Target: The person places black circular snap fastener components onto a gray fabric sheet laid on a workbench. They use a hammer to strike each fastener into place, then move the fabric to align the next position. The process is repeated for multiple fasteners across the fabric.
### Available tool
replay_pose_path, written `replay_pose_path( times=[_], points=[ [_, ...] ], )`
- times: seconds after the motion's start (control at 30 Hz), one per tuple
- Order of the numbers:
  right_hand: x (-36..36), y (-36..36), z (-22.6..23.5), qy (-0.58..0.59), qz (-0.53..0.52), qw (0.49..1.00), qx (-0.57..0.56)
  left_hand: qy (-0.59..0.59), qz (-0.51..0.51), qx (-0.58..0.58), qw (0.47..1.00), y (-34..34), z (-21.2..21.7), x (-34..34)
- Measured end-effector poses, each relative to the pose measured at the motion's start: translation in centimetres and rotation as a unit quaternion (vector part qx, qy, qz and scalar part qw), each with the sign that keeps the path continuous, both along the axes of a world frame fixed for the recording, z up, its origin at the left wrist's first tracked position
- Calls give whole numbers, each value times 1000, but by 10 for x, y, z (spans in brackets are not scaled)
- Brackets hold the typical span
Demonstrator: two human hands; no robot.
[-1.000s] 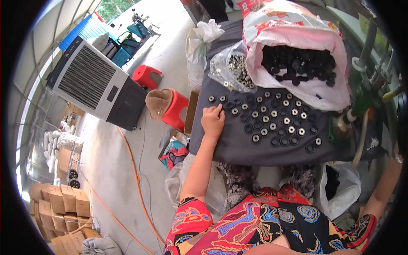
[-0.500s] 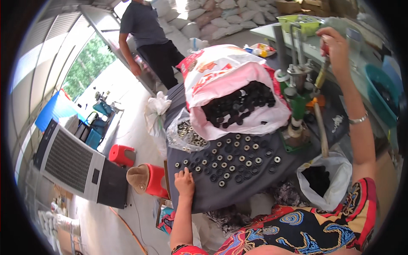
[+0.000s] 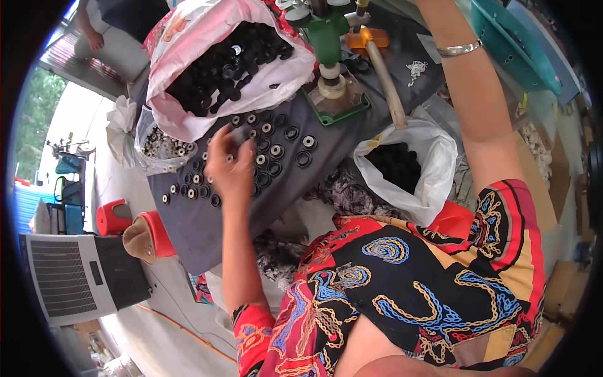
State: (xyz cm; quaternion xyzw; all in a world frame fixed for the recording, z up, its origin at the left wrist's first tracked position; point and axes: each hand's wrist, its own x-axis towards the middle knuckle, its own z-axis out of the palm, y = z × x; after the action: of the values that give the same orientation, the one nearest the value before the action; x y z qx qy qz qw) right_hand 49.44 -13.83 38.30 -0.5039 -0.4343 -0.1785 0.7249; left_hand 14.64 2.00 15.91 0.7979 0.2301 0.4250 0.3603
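My left hand [image 3: 230, 164] is over the dark cloth, blurred by motion, with thumb and fingers curled round a small dark round part [image 3: 240, 134]. Below and around it lie several black rubber rings [image 3: 303, 158], some with metal washers [image 3: 277, 150] set in them. My right forearm rises past the top edge, so that hand is out of sight. A green hand press [image 3: 328, 47] stands on the table to the right of the rings. Behind my left hand, a large white and red sack [image 3: 164, 94] gapes over many black parts [image 3: 220, 72].
Left of the rings sits a clear bag of metal washers [image 3: 164, 147]. A white bag with black pieces [image 3: 443, 164] is beside my lap, below a wooden-handled hammer [image 3: 388, 85]. Red stools [image 3: 113, 217] and an air cooler [image 3: 66, 273] stand at left. Another person's hand [image 3: 95, 41] shows far left.
My view has tilted down and shifted right. My left hand has moved up from the table's near left edge into the rings and picked up a small part. My right hand has left the picture.
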Motion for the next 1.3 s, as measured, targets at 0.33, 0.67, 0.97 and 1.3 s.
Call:
replay_pose_path(
  times=[0.33,0.67,0.97,1.3],
  points=[
    [4,3,0,10,29,999,7,55,-118,129,983,-61,-19,145],
    [-43,-29,-11,18,-37,999,4,12,-109,39,993,-61,-37,175],
    [-122,-110,-182,-143,-28,989,32,-14,-117,69,991,-55,-39,157],
    [-106,-125,-143,-72,15,997,-7,-62,57,171,982,28,-10,-22]
  ],
)
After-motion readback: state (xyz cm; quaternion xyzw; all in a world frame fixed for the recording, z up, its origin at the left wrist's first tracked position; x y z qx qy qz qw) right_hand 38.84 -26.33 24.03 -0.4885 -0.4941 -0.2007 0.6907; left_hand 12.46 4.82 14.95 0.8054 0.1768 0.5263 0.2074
